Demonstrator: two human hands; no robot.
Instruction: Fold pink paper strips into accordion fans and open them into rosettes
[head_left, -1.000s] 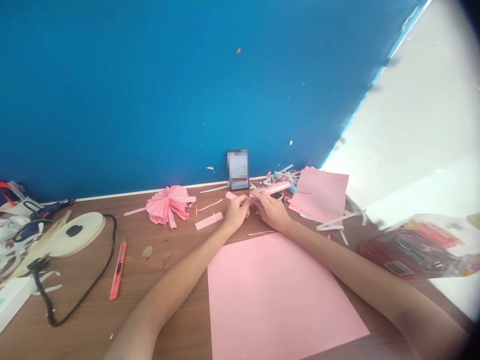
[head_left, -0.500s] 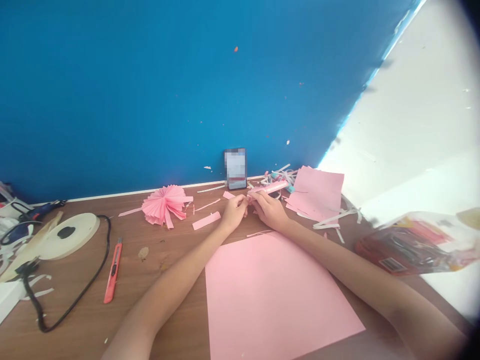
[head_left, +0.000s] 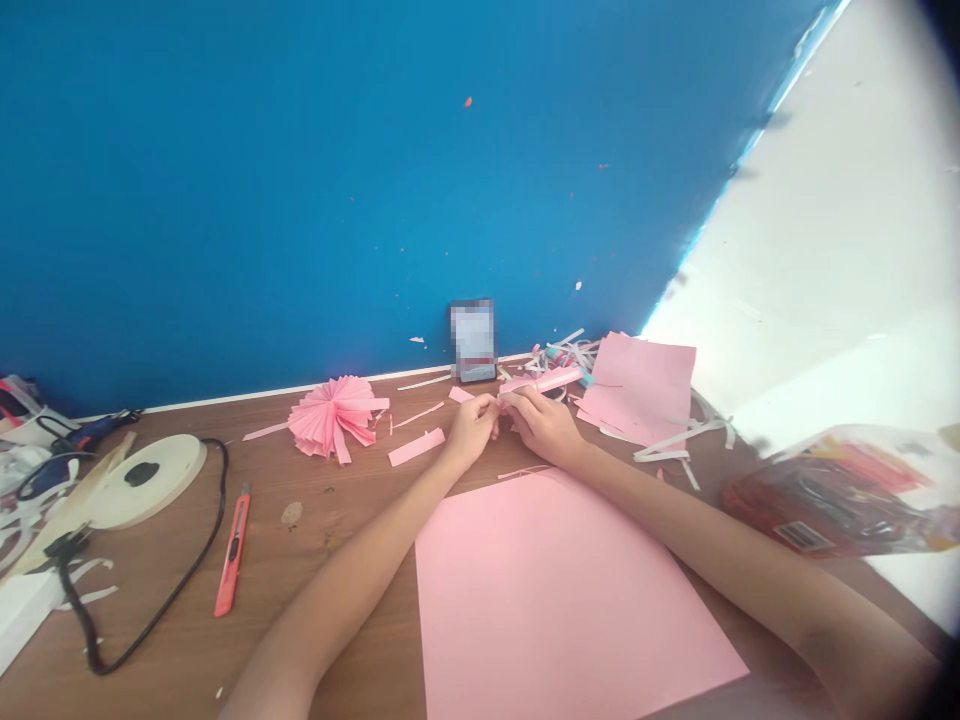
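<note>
Both of my hands meet near the far edge of the wooden table point(head_left: 330, 520). My left hand point(head_left: 471, 430) pinches one end of a narrow folded pink paper strip point(head_left: 544, 380). My right hand point(head_left: 541, 425) is closed on the same strip, which sticks out to the right past its fingers. A large pink paper sheet point(head_left: 562, 590) lies flat between my forearms. A pleated pink paper fan point(head_left: 334, 415) rests to the left of my hands, with a short pink strip point(head_left: 416, 447) beside it.
A phone point(head_left: 473, 340) leans on the blue wall. Pink sheets point(head_left: 641, 385) and white paper trimmings lie at the right. A plastic bag of supplies point(head_left: 840, 495) sits far right. An orange utility knife point(head_left: 232, 550), a tape roll point(head_left: 146, 480), a black cable lie left.
My hands stay together on the pink strip with hardly any shift. The view has drifted slightly.
</note>
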